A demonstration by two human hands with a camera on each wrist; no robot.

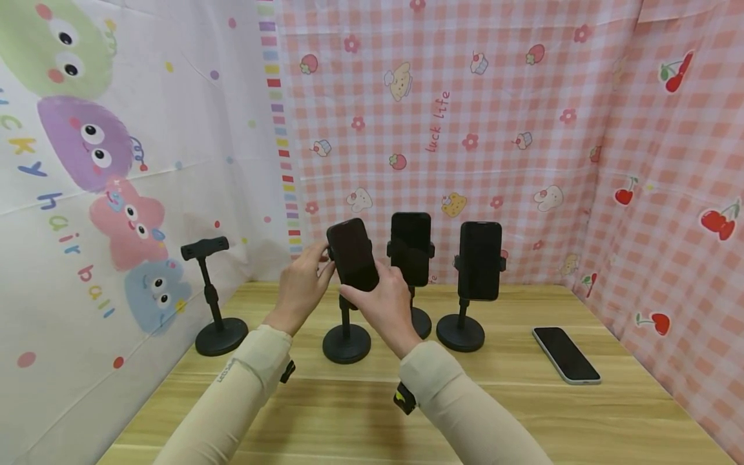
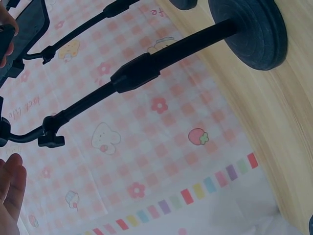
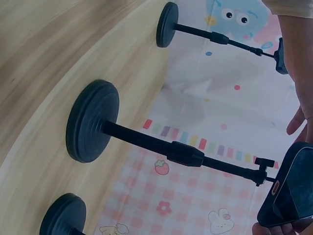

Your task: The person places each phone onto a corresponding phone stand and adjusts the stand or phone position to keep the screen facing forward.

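Observation:
A black smartphone [image 1: 352, 254] leans slightly to the left at the head of a black phone stand [image 1: 346, 343], whose pole and round base show below it. My right hand [image 1: 383, 298] grips the phone's lower right, thumb across the front corner; in the right wrist view its fingers [image 3: 281, 229] curl under the phone's edge. On the other side, my left hand [image 1: 302, 281] pinches the stand's side clamp [image 1: 331, 252] by the phone's left edge. The stand's joint knob [image 2: 51, 141] shows in the left wrist view. Most of the holder is hidden behind the phone.
Two more stands to the right hold upright phones [image 1: 411, 248] [image 1: 480, 261]. An unloaded stand [image 1: 221, 336] is at the left, its holder [image 1: 205, 248] bare. Another phone [image 1: 566, 354] lies on the wooden table [image 1: 343, 420] at the right. Printed curtains [image 1: 494, 90] enclose the back and sides.

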